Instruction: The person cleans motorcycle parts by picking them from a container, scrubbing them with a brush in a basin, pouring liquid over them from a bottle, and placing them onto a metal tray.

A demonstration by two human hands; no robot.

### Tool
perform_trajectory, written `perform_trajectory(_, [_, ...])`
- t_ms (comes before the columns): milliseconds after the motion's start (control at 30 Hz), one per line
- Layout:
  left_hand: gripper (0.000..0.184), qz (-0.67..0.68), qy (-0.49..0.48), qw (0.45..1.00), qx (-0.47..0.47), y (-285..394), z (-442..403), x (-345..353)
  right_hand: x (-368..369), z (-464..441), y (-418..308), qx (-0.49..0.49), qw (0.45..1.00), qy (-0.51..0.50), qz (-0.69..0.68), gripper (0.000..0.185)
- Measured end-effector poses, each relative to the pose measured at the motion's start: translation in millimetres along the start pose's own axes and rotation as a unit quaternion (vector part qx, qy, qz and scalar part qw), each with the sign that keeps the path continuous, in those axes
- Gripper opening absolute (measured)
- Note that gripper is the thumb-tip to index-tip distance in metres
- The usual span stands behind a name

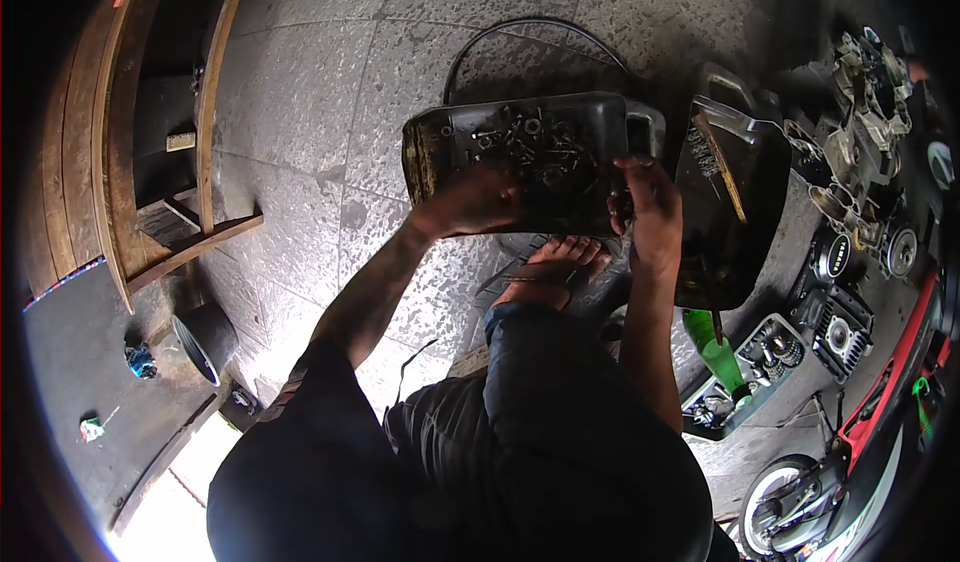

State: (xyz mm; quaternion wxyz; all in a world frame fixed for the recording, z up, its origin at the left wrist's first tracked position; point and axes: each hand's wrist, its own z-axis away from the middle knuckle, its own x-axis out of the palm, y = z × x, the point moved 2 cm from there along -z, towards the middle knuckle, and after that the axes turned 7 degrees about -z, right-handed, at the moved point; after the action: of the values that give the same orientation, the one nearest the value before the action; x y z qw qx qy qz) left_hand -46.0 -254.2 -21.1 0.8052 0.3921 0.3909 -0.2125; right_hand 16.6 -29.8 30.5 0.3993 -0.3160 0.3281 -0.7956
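Observation:
A dark, oil-stained tray (428,162) lies on the floor in front of my foot, with several bolts, nuts and other small metal parts (530,137) in it. My left hand (475,200) is over the tray's near left side, its fingers curled closed. Shadow and blur hide what the fingers hold, if anything. At the tray's right end is my right hand (650,207), fingers bent and drawn together. Whether it grips the tray's edge or a small part cannot be made out.
Right of the tray stands a second black container (735,252) with a wooden-handled wire brush (722,167). Beyond are engine parts (870,112), a parts tray (770,387) with a green bottle (712,347), and a red motorcycle (860,442). A wooden bench (110,142) and black bucket (205,342) are left.

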Motion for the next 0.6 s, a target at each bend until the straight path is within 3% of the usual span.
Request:
perform_trajectory(67, [0.014,0.338,0.000,0.934,-0.118,-4,4,-18,0,1,1,0.001,1.000,0.016,-0.015,0.024])
perform_trajectory(100, [0.014,0.338,-0.002,0.934,-0.118,-3,2,-26,5,-1,3,-0.009,1.000,0.014,-0.016,0.025])
perform_trajectory(167, [0.019,0.495,0.124,0.855,-0.086,2,3,-42,17,-5,10,-0.012,1.000,0.011,-0.016,0.027])
perform_trajectory(200, [0.019,0.497,0.122,0.855,-0.091,9,1,-51,26,-10,16,-0.001,1.000,-0.014,-0.019,0.031])
perform_trajectory(267, [0.017,0.333,0.123,0.925,-0.133,24,-13,-66,46,-20,22,0.011,0.999,-0.044,-0.025,0.035])
perform_trajectory(433, [0.016,0.375,0.160,0.909,-0.085,17,-16,-71,48,-26,20,-0.024,0.997,-0.069,-0.039,0.029])
perform_trajectory(500, [0.025,0.518,0.271,0.810,-0.048,-10,-1,-77,35,-22,15,-0.033,0.996,-0.050,-0.063,0.028])
perform_trajectory(533, [0.025,0.519,0.268,0.810,-0.049,-13,7,-79,29,-16,11,-0.044,0.995,-0.029,-0.086,0.028])
perform_trajectory(600, [0.036,0.590,0.305,0.726,-0.181,-21,20,-78,22,-8,2,-0.047,0.997,-0.011,-0.058,0.027])
